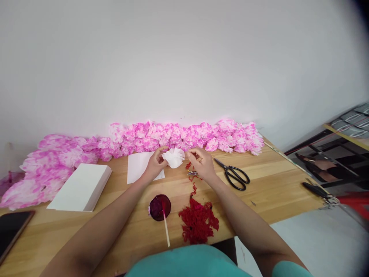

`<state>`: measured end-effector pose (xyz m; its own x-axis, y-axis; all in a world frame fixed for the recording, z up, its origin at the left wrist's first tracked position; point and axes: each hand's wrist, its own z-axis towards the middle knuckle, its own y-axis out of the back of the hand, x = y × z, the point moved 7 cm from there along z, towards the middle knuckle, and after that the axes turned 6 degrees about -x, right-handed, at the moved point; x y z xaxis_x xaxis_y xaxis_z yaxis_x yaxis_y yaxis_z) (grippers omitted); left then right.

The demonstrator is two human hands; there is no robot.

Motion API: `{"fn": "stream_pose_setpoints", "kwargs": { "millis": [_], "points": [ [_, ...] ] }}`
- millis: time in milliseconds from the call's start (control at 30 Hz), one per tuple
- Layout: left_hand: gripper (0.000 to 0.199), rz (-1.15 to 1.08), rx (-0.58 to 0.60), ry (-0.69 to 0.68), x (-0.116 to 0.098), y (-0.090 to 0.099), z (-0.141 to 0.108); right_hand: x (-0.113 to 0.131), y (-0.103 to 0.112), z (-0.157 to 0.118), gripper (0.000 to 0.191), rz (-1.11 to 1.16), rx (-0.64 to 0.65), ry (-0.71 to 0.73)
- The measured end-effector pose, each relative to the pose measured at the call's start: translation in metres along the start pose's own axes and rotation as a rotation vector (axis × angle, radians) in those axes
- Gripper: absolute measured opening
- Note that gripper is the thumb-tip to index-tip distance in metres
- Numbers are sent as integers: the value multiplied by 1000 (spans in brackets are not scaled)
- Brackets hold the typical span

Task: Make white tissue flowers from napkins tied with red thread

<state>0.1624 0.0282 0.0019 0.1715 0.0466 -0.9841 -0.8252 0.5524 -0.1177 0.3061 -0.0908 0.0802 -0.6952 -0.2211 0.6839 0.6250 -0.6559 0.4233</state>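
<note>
A white paper flower (173, 158) with ruffled petals is held up over the middle of the table. My left hand (157, 163) pinches its left side between thumb and fingers. On its right side, my right hand (201, 161) has thumb and forefinger pressed together, close to the petals; whether it grips a petal is too small to tell. Beneath my right hand runs a strand of red yarn (193, 188) from a tangled red yarn pile (198, 222). A white paper sheet (140, 165) lies partly under my left hand.
Pink-and-white paper flowers (187, 134) line the wall. A white paper stack (82, 187), a phone (13, 231) and a bowl of dark red liquid (157, 207) with a stick (166, 231) lie leftward. Black scissors (235, 175) and black-handled pliers (317, 190) lie rightward.
</note>
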Motion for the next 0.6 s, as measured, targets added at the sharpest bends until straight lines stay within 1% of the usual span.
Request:
{"fn": "stream_pose_setpoints", "kwargs": {
  "millis": [67, 133, 200, 300, 367, 467, 533, 600],
  "points": [
    [52, 10, -7, -11, 0, 0, 0, -2, 0, 2, 13, -35, -1, 37],
    [52, 17, -3, -19, -1, -1, -1, -1, -4, 1, 9, -87, 26, 113],
    [51, 33, 4, -32, -1, -2, -1, 0, -10, -1, 11, -158, 53, 174],
    [51, 93, 2, -53, 0, -1, -2, 0, -18, -5, 9, -258, 97, 183],
    [53, 143, -14, -71, 0, 1, -1, 4, -23, -8, 7, -286, 146, 213],
    [55, 204, -74, -121, -2, 6, -1, 14, -28, -12, 8, -264, 224, 322],
    [57, 252, -124, -137, -3, 10, -1, 17, -24, -11, 10, -232, 202, 333],
    [58, 325, -157, -137, -4, 12, -3, 16, -16, -7, 13, -215, 115, 294]
  ]
}}
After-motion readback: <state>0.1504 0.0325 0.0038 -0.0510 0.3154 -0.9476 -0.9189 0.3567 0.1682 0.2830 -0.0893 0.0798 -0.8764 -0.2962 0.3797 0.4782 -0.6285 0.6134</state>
